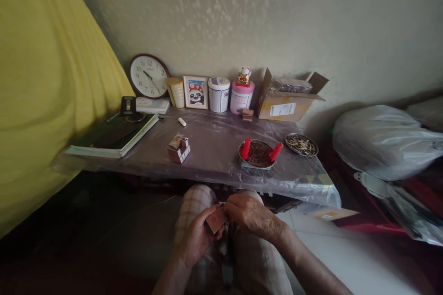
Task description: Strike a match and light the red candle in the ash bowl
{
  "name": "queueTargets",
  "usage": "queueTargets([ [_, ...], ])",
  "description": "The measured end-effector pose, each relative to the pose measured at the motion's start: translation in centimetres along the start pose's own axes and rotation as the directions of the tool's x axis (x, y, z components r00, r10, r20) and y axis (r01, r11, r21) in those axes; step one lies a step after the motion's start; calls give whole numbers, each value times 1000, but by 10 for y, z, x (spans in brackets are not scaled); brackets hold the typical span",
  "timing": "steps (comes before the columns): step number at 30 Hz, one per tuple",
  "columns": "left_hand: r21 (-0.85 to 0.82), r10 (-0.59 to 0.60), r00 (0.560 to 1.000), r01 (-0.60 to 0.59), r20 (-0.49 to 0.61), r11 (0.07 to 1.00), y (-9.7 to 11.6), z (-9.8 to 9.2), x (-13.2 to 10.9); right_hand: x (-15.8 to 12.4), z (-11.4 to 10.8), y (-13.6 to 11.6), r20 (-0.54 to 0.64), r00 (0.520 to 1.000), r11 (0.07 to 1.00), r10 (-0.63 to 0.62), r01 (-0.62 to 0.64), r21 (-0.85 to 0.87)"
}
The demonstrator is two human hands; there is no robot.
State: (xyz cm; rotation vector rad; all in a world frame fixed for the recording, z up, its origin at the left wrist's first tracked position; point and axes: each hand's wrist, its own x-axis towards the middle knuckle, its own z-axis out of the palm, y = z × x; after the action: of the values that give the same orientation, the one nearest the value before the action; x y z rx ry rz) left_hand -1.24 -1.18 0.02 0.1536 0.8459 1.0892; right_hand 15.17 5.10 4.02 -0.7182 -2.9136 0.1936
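Above my lap, my left hand (202,235) grips a small brown matchbox (216,219) with red characters on its face, thumb along one edge and fingers beneath. My right hand (245,212) is closed with its fingertips at the box's upper right end; what they pinch there is hidden. On the table ahead, a round dish (302,144) holds many loose matchsticks. Left of it a round tin (258,166) of dark brown grains has two red upright pieces in it. A small stack of matchboxes (178,148) sits further left.
A plastic-covered table (207,161) spans the front. Along the wall stand a clock (149,76), a yellow cup (176,92), a framed panda picture (195,92), two tubs and an open cardboard box (285,106). A large book (114,136) lies left; bags (380,140) are right.
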Motion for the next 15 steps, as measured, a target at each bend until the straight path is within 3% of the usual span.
queueTargets([
  [6, 37, 54, 999, -54, 1, 998, 0, 4, 0, -1, -4, 0, -30, 998, 998, 56, -56, 8],
  [10, 60, 115, 993, -115, 12, 991, 2, 7, -2, -7, -9, 8, -88, 981, 973, 170, -153, 173],
  [15, 20, 145, 989, -146, 36, 989, 3, 7, -3, -12, -10, 14, -154, 969, 929, 193, -129, 348],
])
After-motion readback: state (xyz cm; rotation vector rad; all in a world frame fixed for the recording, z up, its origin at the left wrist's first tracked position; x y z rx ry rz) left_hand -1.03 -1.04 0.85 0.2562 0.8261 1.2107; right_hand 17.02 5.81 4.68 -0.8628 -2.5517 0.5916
